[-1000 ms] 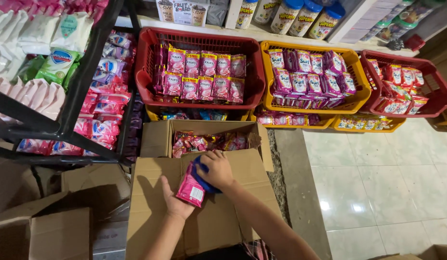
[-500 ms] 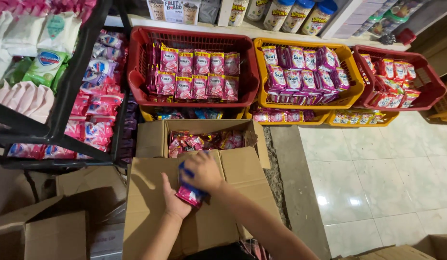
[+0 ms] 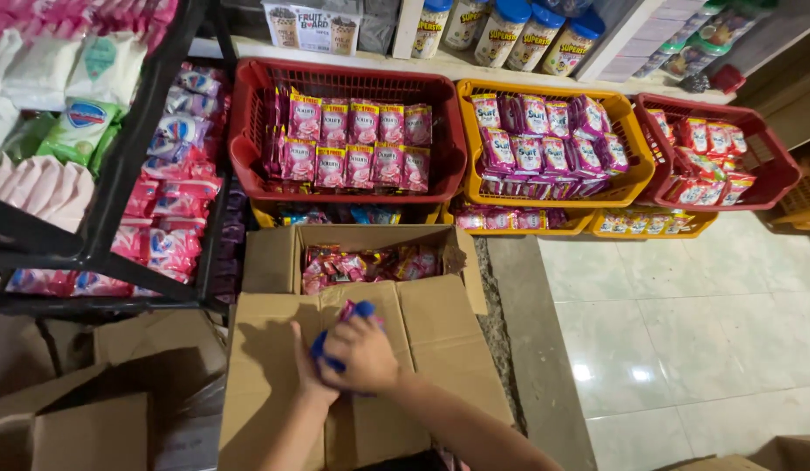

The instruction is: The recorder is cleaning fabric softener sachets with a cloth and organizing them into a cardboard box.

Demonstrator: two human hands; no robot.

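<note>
I am looking down at a shop corner with a pale tiled floor (image 3: 684,349), where an open cardboard box (image 3: 370,296) sits below a red basket (image 3: 344,131) of pink sachets. Above the box's near flap, my right hand (image 3: 363,353) is closed over a pink packet with a blue cap (image 3: 357,310), and my left hand (image 3: 305,362) presses against it from beneath, fingers mostly hidden. A yellow basket (image 3: 544,139) of purple sachets stands just right of the red one, and a black rack (image 3: 100,201) of pouches stands left of the box.
</note>
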